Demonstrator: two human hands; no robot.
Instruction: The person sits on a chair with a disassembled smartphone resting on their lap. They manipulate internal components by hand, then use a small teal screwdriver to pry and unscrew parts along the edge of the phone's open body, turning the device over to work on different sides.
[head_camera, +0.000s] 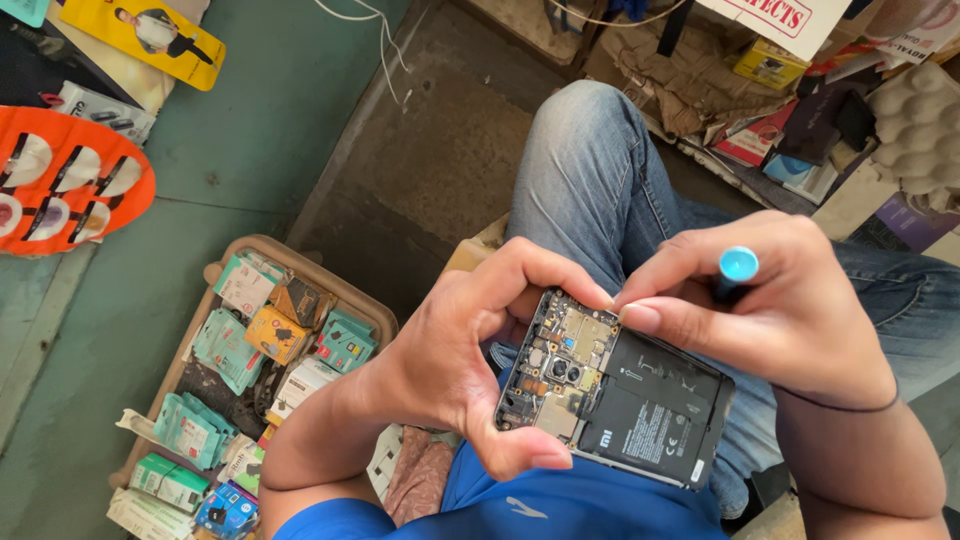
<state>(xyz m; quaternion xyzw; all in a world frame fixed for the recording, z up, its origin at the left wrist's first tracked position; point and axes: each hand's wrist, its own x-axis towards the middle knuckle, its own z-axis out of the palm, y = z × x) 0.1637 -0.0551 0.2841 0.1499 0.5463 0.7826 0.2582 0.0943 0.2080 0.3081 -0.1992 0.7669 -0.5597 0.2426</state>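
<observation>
Orange display card (60, 180) with small dark accessories lies far left on the green floor (250, 120), face up so the stock shows.

Beige plastic tray (300, 262) sits just right of it, low in view, within arm's reach of the seated person. It is crowded with small green and yellow packets (225, 345), loose and overlapping.

Left hand (450, 370): fingers curled around the top end of an opened smartphone (615, 400), thumb under the lower edge, index finger arched over the upper edge. Grip is closed and firm; it acts as a clamp, keeping the board face up and tilted toward the head camera.

Phone: back cover off, circuit board, camera module and black battery (650, 410) exposed. It is held above the lap, over a blue shirt and a denim-clad knee (590, 170), touching neither.

Right hand (780, 310): closed in a pen-style pinch on a slim tool with a light blue cap (738, 264). The tip is hidden behind the fingers, apparently down at the upper board edge. Fingertips rest against the phone frame, likely for steadiness.

Far right: a cluttered shelf with boxes and a grey egg tray (915, 125).
</observation>
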